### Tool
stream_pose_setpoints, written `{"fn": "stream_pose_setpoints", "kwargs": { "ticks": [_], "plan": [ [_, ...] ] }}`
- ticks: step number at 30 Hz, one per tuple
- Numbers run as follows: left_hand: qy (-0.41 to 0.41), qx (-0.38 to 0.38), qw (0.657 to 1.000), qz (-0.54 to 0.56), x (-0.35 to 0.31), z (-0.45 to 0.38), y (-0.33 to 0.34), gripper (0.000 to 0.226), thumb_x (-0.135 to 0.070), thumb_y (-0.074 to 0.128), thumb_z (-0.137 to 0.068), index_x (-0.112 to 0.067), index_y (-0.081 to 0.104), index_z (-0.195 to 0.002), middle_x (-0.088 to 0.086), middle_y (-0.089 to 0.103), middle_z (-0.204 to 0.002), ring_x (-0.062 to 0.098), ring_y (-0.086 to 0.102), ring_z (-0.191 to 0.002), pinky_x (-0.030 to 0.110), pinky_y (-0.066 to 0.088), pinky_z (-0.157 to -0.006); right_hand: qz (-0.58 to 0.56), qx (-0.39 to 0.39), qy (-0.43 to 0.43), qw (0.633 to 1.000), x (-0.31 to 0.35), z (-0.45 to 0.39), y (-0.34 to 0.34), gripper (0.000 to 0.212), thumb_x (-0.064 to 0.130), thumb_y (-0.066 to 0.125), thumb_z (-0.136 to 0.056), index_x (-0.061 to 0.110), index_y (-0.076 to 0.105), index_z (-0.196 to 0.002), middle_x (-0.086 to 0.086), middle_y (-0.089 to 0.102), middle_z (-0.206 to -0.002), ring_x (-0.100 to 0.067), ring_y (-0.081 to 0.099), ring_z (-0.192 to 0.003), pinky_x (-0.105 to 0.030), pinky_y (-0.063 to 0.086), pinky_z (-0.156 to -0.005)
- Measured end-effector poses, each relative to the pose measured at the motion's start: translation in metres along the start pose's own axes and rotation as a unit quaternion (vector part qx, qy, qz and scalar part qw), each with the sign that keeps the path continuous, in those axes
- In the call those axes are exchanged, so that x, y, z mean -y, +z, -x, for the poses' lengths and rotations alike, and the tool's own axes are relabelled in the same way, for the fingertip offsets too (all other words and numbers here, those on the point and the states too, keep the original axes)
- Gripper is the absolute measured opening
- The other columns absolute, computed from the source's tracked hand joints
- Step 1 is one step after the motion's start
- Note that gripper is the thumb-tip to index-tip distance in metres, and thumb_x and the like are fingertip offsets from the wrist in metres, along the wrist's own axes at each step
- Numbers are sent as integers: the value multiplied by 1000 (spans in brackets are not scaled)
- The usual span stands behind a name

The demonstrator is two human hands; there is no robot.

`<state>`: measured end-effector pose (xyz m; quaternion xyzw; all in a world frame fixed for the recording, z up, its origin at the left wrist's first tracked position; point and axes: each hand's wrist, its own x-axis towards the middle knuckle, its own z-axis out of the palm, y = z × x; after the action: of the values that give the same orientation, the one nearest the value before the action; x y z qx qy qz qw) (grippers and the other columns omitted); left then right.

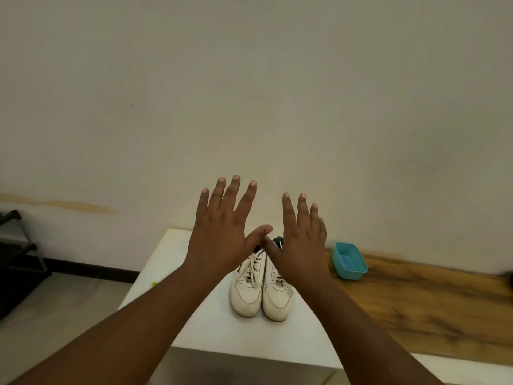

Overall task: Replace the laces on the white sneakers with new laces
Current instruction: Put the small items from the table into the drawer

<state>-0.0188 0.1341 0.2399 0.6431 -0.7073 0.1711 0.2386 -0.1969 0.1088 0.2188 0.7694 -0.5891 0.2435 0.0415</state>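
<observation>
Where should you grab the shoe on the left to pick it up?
Probably by the heel end of the left sneaker, coming from above and behind. Its toe points toward the person, its inner side appears to press against the right sneaker, and laces cross the top, so the outer side and the far end are free. Both the left hand and right hand are open above it.

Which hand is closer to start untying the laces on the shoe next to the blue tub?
Probably the right hand. It hovers open above the heel end of the right-side white leather sneaker, nearer the blue plastic tub. The open left hand hangs over the other sneaker.
</observation>
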Motion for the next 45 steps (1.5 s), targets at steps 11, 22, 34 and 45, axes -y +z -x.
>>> {"fn": "stream_pose_setpoints", "kwargs": {
  "ticks": [11,22,34,45],
  "plan": [
    [12,-82,995,-56,-6,11,-129,85,-79,9,-92,-29,-4,-160,8,6,-168,32,3,-154,56,11,-122,17,-94,-63,994,54,15,-122,92,78,33,-92,35,-12,-161,-9,-10,-171,-36,-10,-157,-57,6,-126],
    [0,-166,985,-44,4,22,-214,77,-72,15,-97,-29,2,-160,7,10,-168,31,5,-154,55,10,-123,31,-178,-93,979,101,27,-215,96,86,29,-89,36,-11,-161,-9,-9,-171,-36,-10,-157,-58,5,-126],
    [-32,-224,972,-65,16,20,-265,79,-74,17,-97,-28,5,-160,8,11,-167,32,7,-154,55,10,-123,33,-213,-142,966,137,16,-252,93,84,29,-91,35,-9,-161,-11,-6,-171,-36,-8,-157,-58,6,-126],
    [-157,-215,960,-91,66,72,-239,69,-68,21,-99,-28,30,-154,5,32,-160,29,22,-150,55,18,-120,1,-174,-251,952,199,15,-194,83,71,41,-95,30,11,-161,-12,16,-169,-34,12,-156,-53,18,-125]
  ]
}}
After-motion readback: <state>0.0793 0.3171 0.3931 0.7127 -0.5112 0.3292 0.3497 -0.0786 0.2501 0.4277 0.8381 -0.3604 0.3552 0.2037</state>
